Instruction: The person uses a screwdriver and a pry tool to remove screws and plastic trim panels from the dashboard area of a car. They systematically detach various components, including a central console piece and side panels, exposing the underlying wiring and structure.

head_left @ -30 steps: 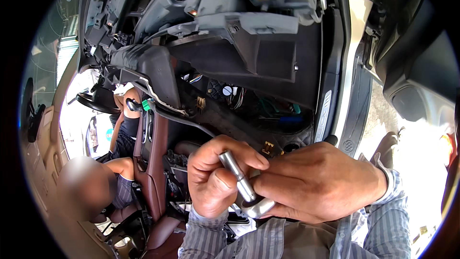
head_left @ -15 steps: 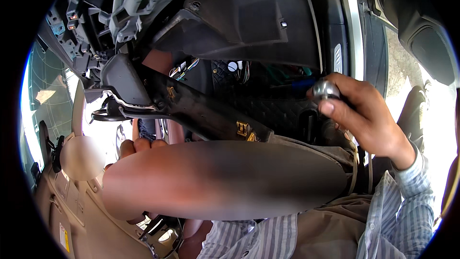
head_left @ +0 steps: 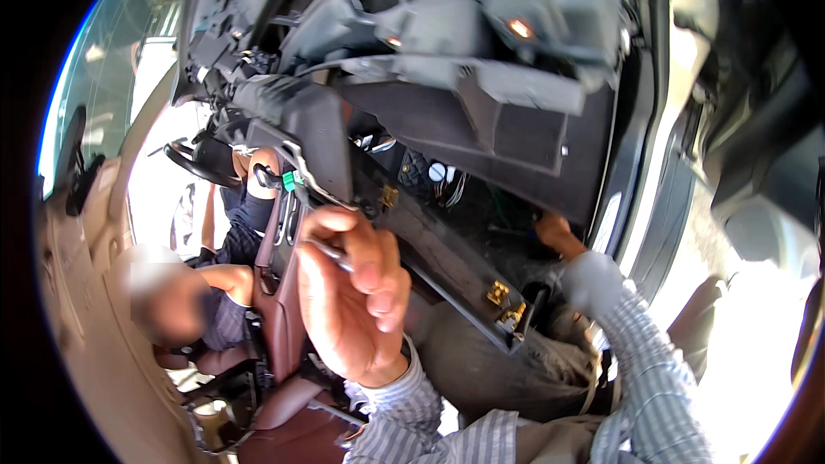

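My left hand is raised in the middle with its fingers curled. A small, thin metal piece is pinched in them; its exact kind is unclear. Down in the dark footwell, my right hand reaches beside something narrow and blue. The fingers of that hand are partly hidden and blurred, so a grip on the blue thing cannot be made out. Between my hands a long dark trim panel lies slanted, its lower end by my knee. Gold-coloured clips sit along it.
An opened dashboard with bare brackets spans the top. Loose wires and a white round part lie in the footwell. A green connector hangs left of the centre. Another person sits at the left near the steering wheel.
My view has shifted. My right hand, earlier raised with a round shiny metal tool end, has gone down into the footwell. My left hand now shows plainly, raised with the metal piece.
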### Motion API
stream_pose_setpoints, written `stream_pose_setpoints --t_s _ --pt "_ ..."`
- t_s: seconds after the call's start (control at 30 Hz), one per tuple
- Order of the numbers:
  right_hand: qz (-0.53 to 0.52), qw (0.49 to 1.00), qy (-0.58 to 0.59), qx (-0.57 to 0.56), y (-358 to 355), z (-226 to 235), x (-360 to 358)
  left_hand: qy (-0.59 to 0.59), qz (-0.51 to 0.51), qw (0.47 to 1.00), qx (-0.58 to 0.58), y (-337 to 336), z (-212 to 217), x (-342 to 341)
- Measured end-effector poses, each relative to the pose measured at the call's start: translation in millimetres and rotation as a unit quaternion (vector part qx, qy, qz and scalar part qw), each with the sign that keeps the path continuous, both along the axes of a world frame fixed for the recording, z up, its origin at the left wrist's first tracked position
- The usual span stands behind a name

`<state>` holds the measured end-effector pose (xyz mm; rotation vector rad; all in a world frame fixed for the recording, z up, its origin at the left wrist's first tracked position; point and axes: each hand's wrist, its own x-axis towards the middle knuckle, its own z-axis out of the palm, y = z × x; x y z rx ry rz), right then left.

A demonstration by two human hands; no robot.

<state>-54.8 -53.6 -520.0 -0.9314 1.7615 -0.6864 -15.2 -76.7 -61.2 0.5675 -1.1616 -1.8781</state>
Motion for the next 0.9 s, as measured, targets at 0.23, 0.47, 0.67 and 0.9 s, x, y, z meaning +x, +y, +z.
stream_pose_setpoints --t_s 0.23,0.47,0.67,0.9 --pt "0.016 0.989 0.009 -0.148 30 84 -34 -0.082 -0.010 0.988 -0.134 -4 -5 11" --pt "-0.025 0.952 -0.129 -0.277 96 363 -117 -0.183 -0.057 0.939 -0.286 -5 22 -15" --pt "-0.037 0.899 0.009 -0.436 72 445 -126 -0.218 -0.092 0.910 -0.339 1 37 -47" --pt "-0.071 0.884 -0.423 -0.186 11 417 -112 -0.156 0.236 0.872 -0.398 -32 82 -32"
